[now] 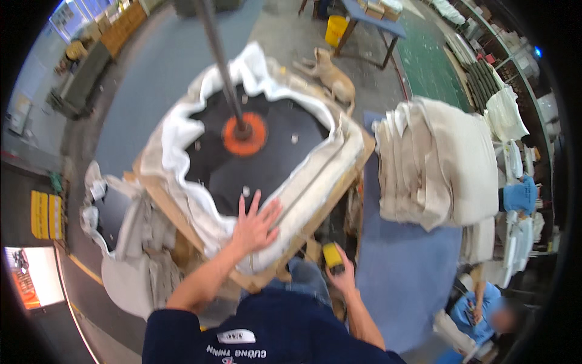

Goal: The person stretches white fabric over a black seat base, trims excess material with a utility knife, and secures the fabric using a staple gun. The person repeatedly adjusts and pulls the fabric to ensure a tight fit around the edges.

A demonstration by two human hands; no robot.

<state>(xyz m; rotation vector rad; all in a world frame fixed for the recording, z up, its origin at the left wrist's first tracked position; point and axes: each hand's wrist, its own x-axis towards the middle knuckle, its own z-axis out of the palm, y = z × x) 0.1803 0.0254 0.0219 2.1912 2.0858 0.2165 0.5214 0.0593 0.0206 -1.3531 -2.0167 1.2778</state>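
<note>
My left hand [257, 225] lies with fingers spread on the near edge of a cushion-like upholstered piece, across its beige fabric [321, 173] and wavy white lining [176, 145]. The piece rests on a brown board [176, 219], and its middle is a black panel [242, 173]. A metal rod [221, 57] comes down onto an orange disc [257, 134] on that panel. Beside the near right edge, apart from the piece, my right hand [344, 278] is closed round a yellow and black hand tool [332, 255]; its exact kind is unclear.
Folded beige fabric pieces [433, 164] are stacked on a blue surface [403, 267] at right. More upholstered pieces [142, 267] stand at left. A dog [334, 77] lies beyond the board, near a yellow bucket [335, 30]. Lower right, a person in blue [482, 309] sits.
</note>
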